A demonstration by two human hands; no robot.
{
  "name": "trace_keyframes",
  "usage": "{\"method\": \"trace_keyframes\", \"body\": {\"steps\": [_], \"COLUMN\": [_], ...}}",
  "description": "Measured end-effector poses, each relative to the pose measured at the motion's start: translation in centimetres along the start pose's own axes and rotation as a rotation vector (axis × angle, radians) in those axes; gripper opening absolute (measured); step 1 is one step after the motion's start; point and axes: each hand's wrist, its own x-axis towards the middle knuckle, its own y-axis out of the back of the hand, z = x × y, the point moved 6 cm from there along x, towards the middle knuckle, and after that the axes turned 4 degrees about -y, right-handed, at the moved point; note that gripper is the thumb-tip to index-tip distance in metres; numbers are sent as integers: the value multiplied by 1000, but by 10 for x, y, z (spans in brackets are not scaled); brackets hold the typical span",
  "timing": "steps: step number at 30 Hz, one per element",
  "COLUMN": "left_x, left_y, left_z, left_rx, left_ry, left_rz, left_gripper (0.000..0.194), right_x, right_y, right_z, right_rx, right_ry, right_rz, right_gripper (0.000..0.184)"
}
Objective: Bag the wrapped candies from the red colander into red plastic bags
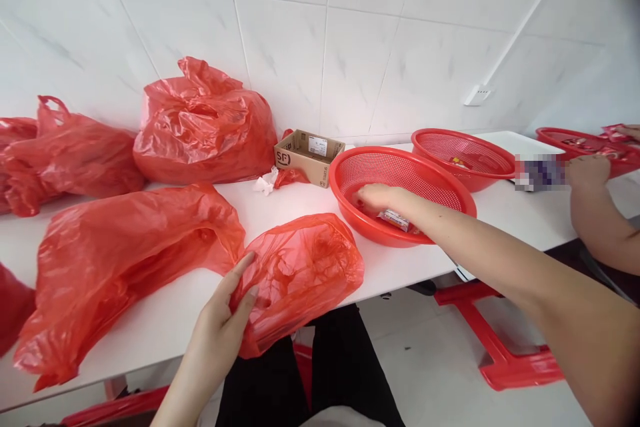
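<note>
Thin red bag [305,273], its mouth spread, lies at the near edge of the white surface [280,205]; my left hand [219,319] pinches its left side between thumb and fingers. My right hand [377,199] reaches down inside the red basket [400,167] just beside it, near a small packet [395,219]; whether those fingers grip anything I cannot tell. Behind the bag stands a cardboard box [306,159]; farther left sits a bulging red sack [200,127] near the tiled wall [280,40].

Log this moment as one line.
left hand: holding red plastic bag | right hand: inside nearest red basket, grip unclear | packet: in basket, by right wrist | cardboard box: left of basket
</note>
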Motion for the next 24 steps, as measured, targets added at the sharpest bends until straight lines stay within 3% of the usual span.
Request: {"method": "trace_keyframes", "body": {"steps": [3,6,8,10,13,16,19,21,24], "left_x": [0,1,1,0,-2,-3,-5,-7,-9], "left_y": [-3,-9,-11,-11,-9,-4,-2,-3,-4], "left_z": [0,4,7,8,5,-1,-4,-4,-4], "left_rx": [-51,-94,-103,-101,-92,-65,-57,-60,-86], "left_ry": [37,35,32,37,48,40,36,34,43], "left_rz": [-13,-24,-18,9,-2,-2,3,-6,14], "left_gripper": [70,75,75,72,71,71,70,70,68], "right_x": [-14,-43,-61,-69,-66,-54,-40,-32,-34], "right_y": [34,53,36,6,-15,7,36,34,2], "right_z": [-15,-58,-93,-117,-125,-103,-55,-20,25], "right_rx": [49,325,379,246,160,347,344,171,2], "right_ry": [57,247,364,367,306,275,150,-17,-250], "right_rz": [73,150,31,-73,-4,140,247,142,-148], "right_gripper": [14,14,9,5,9,18,22,26,45]}}
